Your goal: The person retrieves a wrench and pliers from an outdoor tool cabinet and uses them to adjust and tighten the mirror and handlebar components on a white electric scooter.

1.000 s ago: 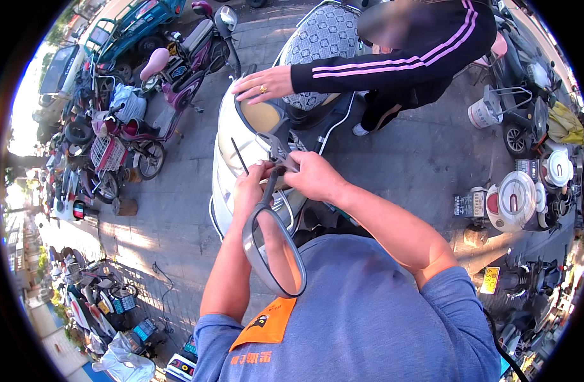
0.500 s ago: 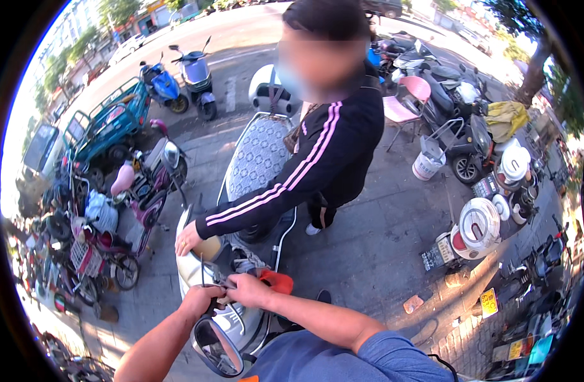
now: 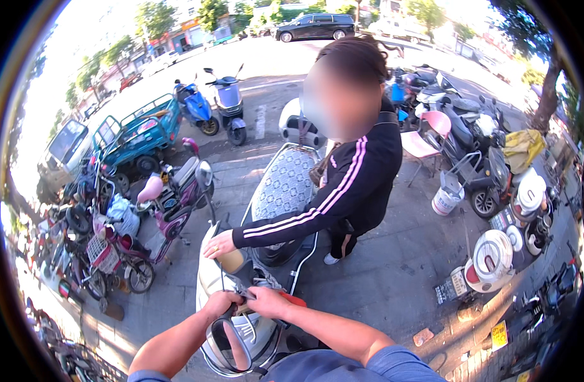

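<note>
My left hand (image 3: 220, 303) is closed round the stem at the base of a mirror (image 3: 231, 344) on a silver-white scooter (image 3: 212, 277). Just to its right, my right hand (image 3: 266, 302) grips a grey metal wrench (image 3: 246, 292), set at the same stem. A thin dark rod rises beside my left hand. An orange-red item (image 3: 295, 299) shows behind my right hand. Another person (image 3: 356, 191) in a black striped jacket stands beside the patterned seat (image 3: 282, 178), their hand (image 3: 219, 245) resting on the scooter's front, above my hands.
A pink bicycle-like scooter (image 3: 158, 235), a teal cargo tricycle (image 3: 129, 140) and two scooters (image 3: 227, 102) are parked left and ahead. On the right are a pink chair (image 3: 419, 143), white bucket (image 3: 448, 194) and machines (image 3: 489, 258). A black van (image 3: 314, 27) is on the road.
The view has swung up from my chest to the street, so the scene sits lower. My hands remain on the mirror stem and wrench; the other person's hand stays on the scooter.
</note>
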Demonstrator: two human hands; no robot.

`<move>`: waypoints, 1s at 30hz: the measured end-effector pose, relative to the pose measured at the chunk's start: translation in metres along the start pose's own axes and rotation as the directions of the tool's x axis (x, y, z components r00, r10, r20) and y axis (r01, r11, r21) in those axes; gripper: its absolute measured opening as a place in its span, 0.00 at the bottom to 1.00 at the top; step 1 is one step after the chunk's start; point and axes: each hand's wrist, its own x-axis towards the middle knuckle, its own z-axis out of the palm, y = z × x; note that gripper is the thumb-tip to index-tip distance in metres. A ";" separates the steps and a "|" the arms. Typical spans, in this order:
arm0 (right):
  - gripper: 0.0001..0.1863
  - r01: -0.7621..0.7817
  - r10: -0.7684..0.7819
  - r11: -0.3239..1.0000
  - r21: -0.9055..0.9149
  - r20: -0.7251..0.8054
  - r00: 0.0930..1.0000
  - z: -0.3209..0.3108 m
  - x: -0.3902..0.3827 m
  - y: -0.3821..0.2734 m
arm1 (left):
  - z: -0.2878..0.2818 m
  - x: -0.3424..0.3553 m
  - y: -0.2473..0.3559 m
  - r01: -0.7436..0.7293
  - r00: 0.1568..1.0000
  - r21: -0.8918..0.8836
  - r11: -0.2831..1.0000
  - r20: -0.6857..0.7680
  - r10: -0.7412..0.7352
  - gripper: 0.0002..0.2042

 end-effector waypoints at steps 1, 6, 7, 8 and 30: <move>0.11 0.014 -0.014 0.999 -0.032 0.012 1.000 -0.001 0.003 -0.010 | -0.003 -0.007 0.001 -0.007 1.000 -0.011 1.000 -0.012 0.007 0.08; 0.15 -0.063 0.063 0.998 -0.009 0.151 0.987 -0.011 0.000 -0.025 | -0.006 -0.020 0.005 -0.019 1.000 -0.063 0.998 0.007 0.019 0.08; 0.15 -0.066 0.070 0.997 -0.041 0.126 0.990 -0.017 -0.008 -0.038 | -0.008 -0.018 0.002 -0.063 0.998 -0.049 0.997 0.015 0.063 0.08; 0.15 -0.033 0.044 0.992 -0.123 0.090 0.995 -0.022 -0.012 -0.031 | -0.008 -0.012 0.000 -0.080 0.997 -0.043 0.996 0.011 0.080 0.08; 0.28 -0.130 0.130 0.991 0.016 0.001 0.992 -0.007 -0.080 -0.017 | 0.009 -0.046 -0.054 -0.113 0.993 -0.444 0.889 -0.089 0.081 0.22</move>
